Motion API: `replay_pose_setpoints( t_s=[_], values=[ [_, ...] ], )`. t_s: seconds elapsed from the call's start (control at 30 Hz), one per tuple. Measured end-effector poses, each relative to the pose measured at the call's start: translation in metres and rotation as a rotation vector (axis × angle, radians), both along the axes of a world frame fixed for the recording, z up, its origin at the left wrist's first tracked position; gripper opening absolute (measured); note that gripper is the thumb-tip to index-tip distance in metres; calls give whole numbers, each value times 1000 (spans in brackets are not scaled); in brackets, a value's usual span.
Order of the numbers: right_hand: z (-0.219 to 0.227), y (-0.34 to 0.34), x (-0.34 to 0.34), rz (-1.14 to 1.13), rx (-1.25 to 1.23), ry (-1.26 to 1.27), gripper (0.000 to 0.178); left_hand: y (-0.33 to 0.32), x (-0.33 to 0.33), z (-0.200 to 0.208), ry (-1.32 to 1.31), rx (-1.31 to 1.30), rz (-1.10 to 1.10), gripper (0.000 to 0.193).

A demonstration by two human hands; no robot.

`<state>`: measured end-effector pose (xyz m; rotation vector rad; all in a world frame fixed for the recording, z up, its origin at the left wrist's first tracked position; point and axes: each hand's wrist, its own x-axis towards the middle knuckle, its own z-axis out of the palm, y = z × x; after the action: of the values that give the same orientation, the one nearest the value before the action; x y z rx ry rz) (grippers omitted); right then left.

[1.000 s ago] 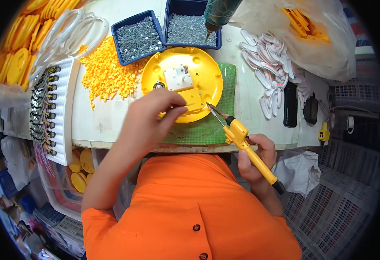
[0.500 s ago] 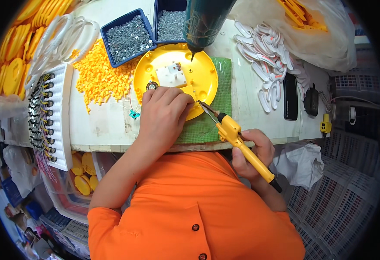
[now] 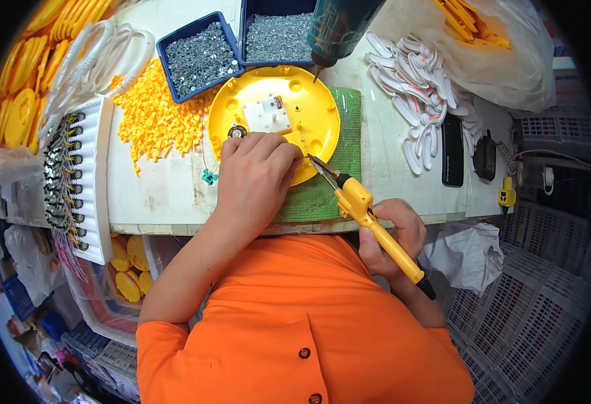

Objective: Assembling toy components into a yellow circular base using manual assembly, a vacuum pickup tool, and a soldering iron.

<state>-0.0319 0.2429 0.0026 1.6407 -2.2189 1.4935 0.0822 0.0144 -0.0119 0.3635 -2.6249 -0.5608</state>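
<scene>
A round yellow plastic disc with a white square part at its middle lies on a green mat. My left hand rests on the disc's near edge, fingers curled and pressing something small that I cannot make out. My right hand grips a yellow-handled soldering iron, its metal tip touching the disc right beside my left fingers. A dark green power screwdriver hangs over the disc's far edge.
Two blue bins of small grey screws stand behind the disc. Loose orange plastic pieces lie to the left, next to a white tray of wired parts. White curved pieces, a black phone and a clear bag sit right.
My left hand has moved down onto the disc's near edge. The soldering iron tip has come closer to the disc, and the hanging screwdriver has swung into view above it.
</scene>
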Motion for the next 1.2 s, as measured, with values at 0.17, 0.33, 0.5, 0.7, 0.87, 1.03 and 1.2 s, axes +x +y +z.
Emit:
replay_pose_setpoints(
  t_s=[0.17, 0.33, 0.5, 0.7, 0.87, 1.03, 1.2],
  values=[
    [-2, 0, -1, 35, -3, -16, 34, 0, 0, 0, 3, -10, 2, 13],
    [2, -1, 1, -11, 26, 12, 42, 0, -1, 0, 8, -13, 4, 13],
    [-1, 2, -2, -32, -2, 31, 46, -2, 1, 2, -2, 72, 16, 13],
    [0, 2, -2, -14, -1, 37, 45, -1, 0, -2, 9, -8, 28, 9],
    [-2, 0, -2, -13, -14, 46, 45, 0, -1, -4, 14, -15, 34, 9],
    [0, -1, -2, 13, -1, 50, 44, 0, -1, -2, 0, 3, 26, 11],
    [0, 0, -2, 31, -3, 40, 43, 1, -1, -2, -8, 1, 26, 11]
  ],
)
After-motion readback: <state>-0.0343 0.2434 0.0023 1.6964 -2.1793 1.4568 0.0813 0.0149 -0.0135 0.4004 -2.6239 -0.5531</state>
